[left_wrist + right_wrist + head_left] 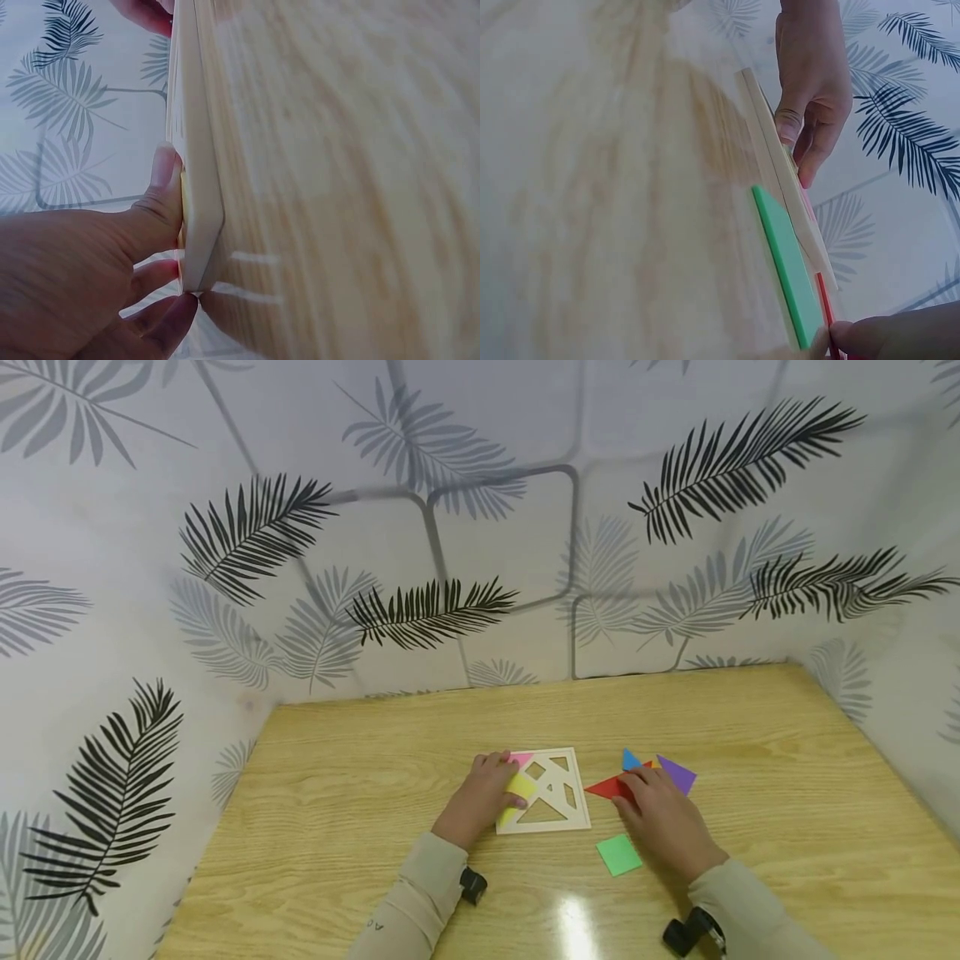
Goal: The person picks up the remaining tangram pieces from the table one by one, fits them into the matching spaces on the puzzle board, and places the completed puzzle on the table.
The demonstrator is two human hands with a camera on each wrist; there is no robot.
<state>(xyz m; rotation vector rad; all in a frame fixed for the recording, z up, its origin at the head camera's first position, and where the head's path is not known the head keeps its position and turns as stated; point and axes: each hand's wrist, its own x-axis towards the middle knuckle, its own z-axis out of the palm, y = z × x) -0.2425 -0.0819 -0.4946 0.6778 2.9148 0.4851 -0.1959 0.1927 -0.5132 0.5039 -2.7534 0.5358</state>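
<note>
A cream tangram board [582, 814] with cut-out slots lies on the table. My left hand [480, 797] holds its left side, thumb over a yellow piece [522, 786] and fingers by a pink piece [521, 759]. The left wrist view shows that thumb on the board's upper face and a fingertip at its corner. To the right, my right hand [660, 814] pinches a red triangle [606, 788], whose tip points at the board. The right wrist view shows the red triangle [823, 300] edge-on at the thumb. A green square [619, 855] lies below it.
Beyond the right hand lie a blue piece [631, 759] and a purple piece [678, 773], both partly covered. A bit of orange shows between them. The wooden table [360, 777] meets a leaf-patterned cloth [480, 527] at the back and sides.
</note>
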